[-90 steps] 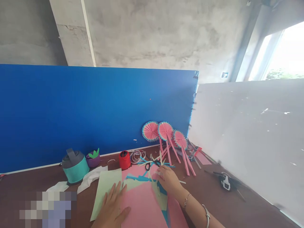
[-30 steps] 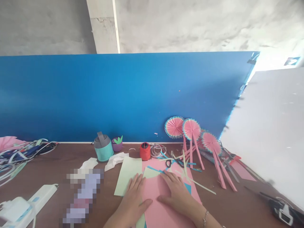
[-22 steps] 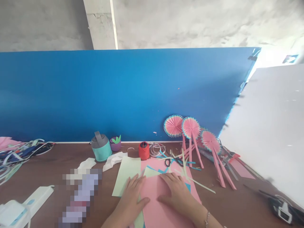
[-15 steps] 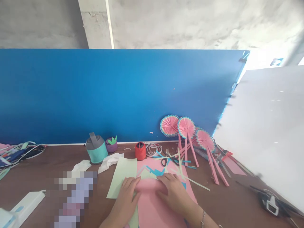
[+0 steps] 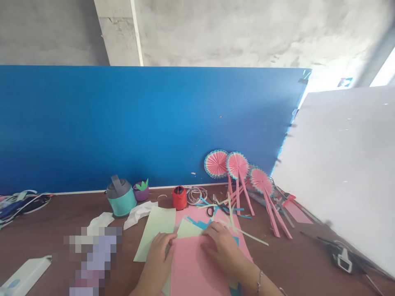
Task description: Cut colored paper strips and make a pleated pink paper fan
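Observation:
A pink sheet of paper [image 5: 194, 267] lies on the brown table [image 5: 61, 222] in front of me, over pale green paper [image 5: 154, 228] and blue scraps [image 5: 200, 224]. My left hand [image 5: 159, 257] rests on the pink sheet's left edge, with its fingers curled over that edge. My right hand [image 5: 222, 248] presses on the sheet's upper right part, fingers bent at the top edge. Both hands touch the pink sheet.
Pink pleated paper fans [image 5: 236, 166] on sticks lean on the blue board [image 5: 148, 123]. Scissors [image 5: 214, 209], a red spool [image 5: 179, 197], a teal container [image 5: 120, 197], a small purple pot [image 5: 141, 191], white tissue [image 5: 135, 211] and a black tool [image 5: 342, 257] lie around. A white board [image 5: 345, 164] stands right.
The top edge of the pink sheet has come toward me, uncovering more green and blue paper behind it. Both hands drew back with it, and the view shifted slightly.

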